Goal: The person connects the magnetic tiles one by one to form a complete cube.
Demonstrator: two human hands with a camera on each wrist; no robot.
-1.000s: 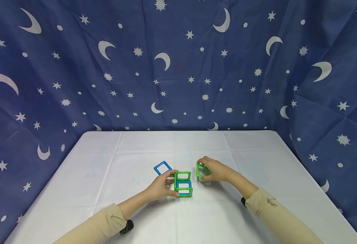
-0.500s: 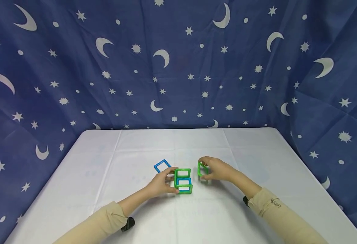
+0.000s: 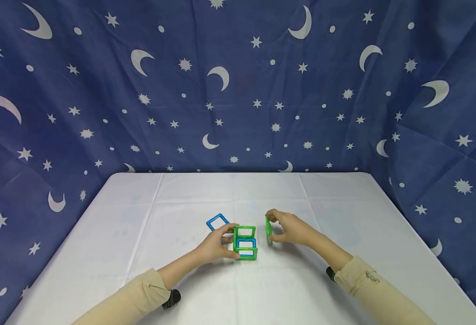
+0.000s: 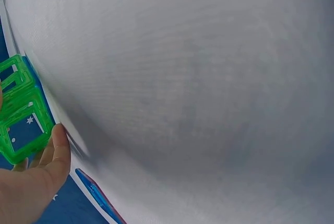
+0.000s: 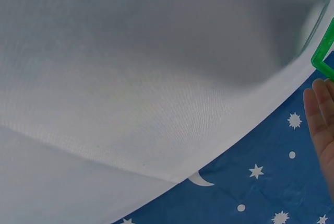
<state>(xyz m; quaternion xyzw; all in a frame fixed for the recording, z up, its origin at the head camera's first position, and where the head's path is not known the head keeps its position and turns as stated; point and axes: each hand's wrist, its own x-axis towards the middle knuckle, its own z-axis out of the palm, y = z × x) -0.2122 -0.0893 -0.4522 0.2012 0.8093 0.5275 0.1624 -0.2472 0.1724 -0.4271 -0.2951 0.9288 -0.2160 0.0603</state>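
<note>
A blue curtain (image 3: 238, 101) printed with pale moons and stars is filling the background. Below it, a white-clothed table (image 3: 270, 298) is stretching toward the viewer. 2 beige sleeves (image 3: 120, 300) are reaching in, cut off by the bottom edge. The left hand (image 3: 213, 246) is curving partly closed around the left side of an open box (image 3: 247, 249) near the table's middle, gripping it with thumb in front and fingers behind. The right hand (image 3: 292, 228) is pinching 1 green tile (image 3: 268, 230) between thumb and fingers, just right of the box and apart from it.

The box is showing 3 upright green walls (image 3: 245, 227) and 1 blue floor (image 3: 246, 239); its open side is facing right. The pinched tile is standing upright, nearly edge-on, its plane running front to back; whether it is touching the cloth is hard to tell. 1 loose blue tile (image 3: 213, 219) is lying flat, a corner pointing away, its near part hiding behind the left fingers. The left wrist view is cropping the box; the right is showing only the held tile's corner.
</note>
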